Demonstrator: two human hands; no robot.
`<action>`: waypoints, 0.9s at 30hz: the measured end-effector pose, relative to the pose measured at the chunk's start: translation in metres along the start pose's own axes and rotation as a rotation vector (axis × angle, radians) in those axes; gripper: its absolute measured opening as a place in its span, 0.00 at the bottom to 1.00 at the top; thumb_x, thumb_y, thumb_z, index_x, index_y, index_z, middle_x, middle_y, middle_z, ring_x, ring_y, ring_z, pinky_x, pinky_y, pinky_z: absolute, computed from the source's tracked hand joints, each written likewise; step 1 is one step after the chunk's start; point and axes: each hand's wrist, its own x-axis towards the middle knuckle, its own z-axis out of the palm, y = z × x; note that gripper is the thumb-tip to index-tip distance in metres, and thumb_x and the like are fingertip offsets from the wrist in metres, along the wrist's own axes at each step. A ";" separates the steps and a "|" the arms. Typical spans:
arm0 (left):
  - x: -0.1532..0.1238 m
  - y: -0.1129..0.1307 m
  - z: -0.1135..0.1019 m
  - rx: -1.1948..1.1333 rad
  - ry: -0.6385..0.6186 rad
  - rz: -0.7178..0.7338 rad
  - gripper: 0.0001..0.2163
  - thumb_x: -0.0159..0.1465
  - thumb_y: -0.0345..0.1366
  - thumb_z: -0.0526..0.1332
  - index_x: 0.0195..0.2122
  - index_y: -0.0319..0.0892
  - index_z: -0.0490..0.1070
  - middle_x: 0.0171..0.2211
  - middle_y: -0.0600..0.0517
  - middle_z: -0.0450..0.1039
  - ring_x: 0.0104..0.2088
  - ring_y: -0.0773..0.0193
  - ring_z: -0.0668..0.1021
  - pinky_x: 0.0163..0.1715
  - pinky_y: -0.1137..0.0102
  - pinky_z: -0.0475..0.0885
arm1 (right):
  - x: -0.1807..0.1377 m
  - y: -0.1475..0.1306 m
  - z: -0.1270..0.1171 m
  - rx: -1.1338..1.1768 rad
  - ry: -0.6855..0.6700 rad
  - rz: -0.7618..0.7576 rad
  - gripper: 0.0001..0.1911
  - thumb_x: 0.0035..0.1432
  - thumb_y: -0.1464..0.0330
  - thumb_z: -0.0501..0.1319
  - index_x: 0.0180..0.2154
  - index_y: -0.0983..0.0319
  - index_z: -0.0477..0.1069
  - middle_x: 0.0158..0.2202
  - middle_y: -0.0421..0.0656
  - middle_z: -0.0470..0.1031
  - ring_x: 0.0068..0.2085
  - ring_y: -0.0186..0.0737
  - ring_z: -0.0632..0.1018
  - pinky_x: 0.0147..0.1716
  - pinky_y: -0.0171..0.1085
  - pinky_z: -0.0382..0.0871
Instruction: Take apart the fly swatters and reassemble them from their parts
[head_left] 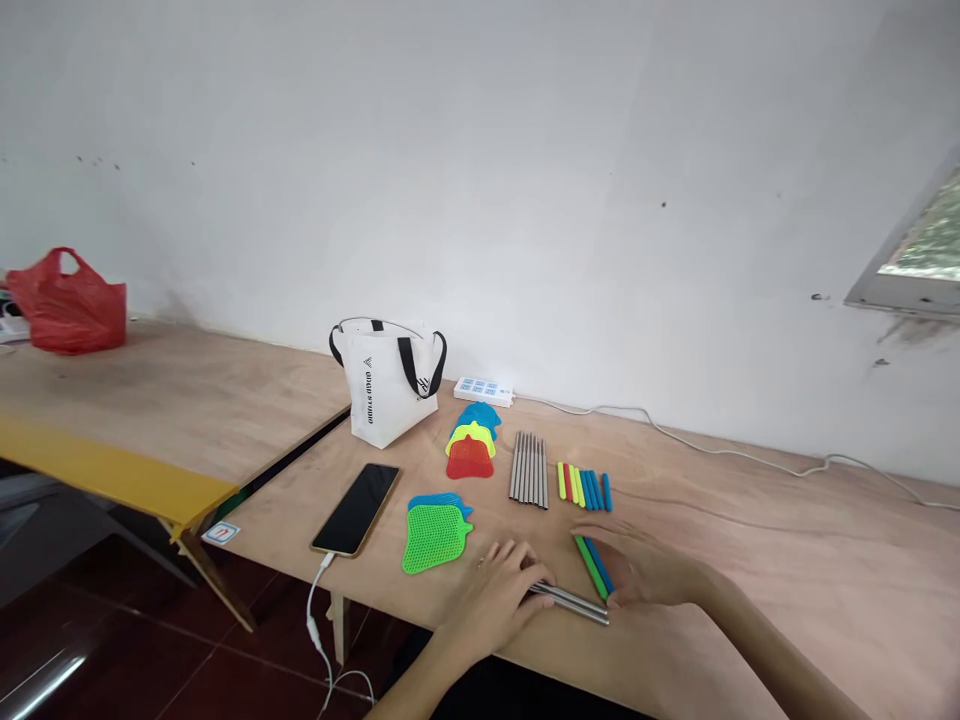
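Note:
My left hand [501, 592] lies near the table's front edge with fingers stretched over the left end of two metal rods [574, 602]. My right hand [646, 570] rests flat with its fingers apart at the rods' right end, touching a green and a blue handle piece [592, 565]. Further back lie a row of several metal rods [529, 469] and a row of coloured handle pieces [583, 487]. Green and blue swatter heads [435, 532] lie left of my left hand. A stack of red, yellow and blue swatter heads [471, 442] sits behind them.
A black phone [357, 508] on a white cable lies at the left of the plywood table [787, 570]. A white tote bag [388, 385] and a power strip [484, 391] stand by the wall. A red plastic bag [69, 303] sits on the far left table.

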 end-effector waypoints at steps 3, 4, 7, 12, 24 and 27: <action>0.001 -0.002 -0.002 0.002 -0.011 -0.012 0.09 0.72 0.45 0.60 0.48 0.51 0.75 0.46 0.53 0.72 0.48 0.57 0.73 0.48 0.63 0.64 | -0.005 0.004 0.011 0.083 0.133 0.044 0.39 0.47 0.44 0.69 0.58 0.53 0.73 0.63 0.47 0.71 0.64 0.55 0.70 0.65 0.53 0.60; 0.001 -0.004 -0.002 0.008 -0.003 -0.016 0.09 0.72 0.44 0.59 0.48 0.51 0.75 0.45 0.52 0.72 0.47 0.57 0.72 0.48 0.62 0.64 | -0.008 0.004 0.016 0.113 0.195 0.077 0.36 0.52 0.44 0.66 0.58 0.53 0.72 0.62 0.47 0.71 0.63 0.54 0.70 0.65 0.53 0.61; 0.002 -0.011 -0.003 0.025 0.042 -0.031 0.09 0.73 0.43 0.58 0.47 0.49 0.75 0.45 0.52 0.72 0.48 0.56 0.72 0.49 0.62 0.63 | -0.016 -0.004 0.039 0.078 0.388 0.206 0.27 0.63 0.49 0.57 0.58 0.54 0.70 0.57 0.48 0.75 0.58 0.52 0.75 0.59 0.54 0.68; 0.002 -0.021 -0.002 0.028 0.083 -0.047 0.09 0.74 0.42 0.57 0.48 0.49 0.74 0.46 0.52 0.71 0.49 0.57 0.72 0.49 0.62 0.62 | -0.021 -0.020 0.079 -0.220 0.538 0.253 0.20 0.66 0.60 0.55 0.57 0.51 0.71 0.49 0.44 0.78 0.51 0.51 0.77 0.52 0.53 0.70; 0.003 -0.019 0.000 0.036 0.102 -0.045 0.07 0.73 0.42 0.59 0.47 0.49 0.73 0.46 0.52 0.72 0.50 0.55 0.72 0.50 0.60 0.62 | -0.023 -0.019 0.090 -0.313 0.626 0.234 0.24 0.63 0.72 0.47 0.55 0.52 0.72 0.51 0.42 0.79 0.52 0.46 0.77 0.48 0.46 0.67; 0.003 -0.019 0.000 0.041 0.103 -0.039 0.07 0.73 0.42 0.59 0.47 0.49 0.73 0.46 0.53 0.72 0.49 0.56 0.72 0.50 0.60 0.61 | -0.021 -0.019 0.091 -0.331 0.632 0.229 0.22 0.62 0.72 0.48 0.53 0.53 0.72 0.50 0.42 0.79 0.52 0.46 0.76 0.46 0.45 0.67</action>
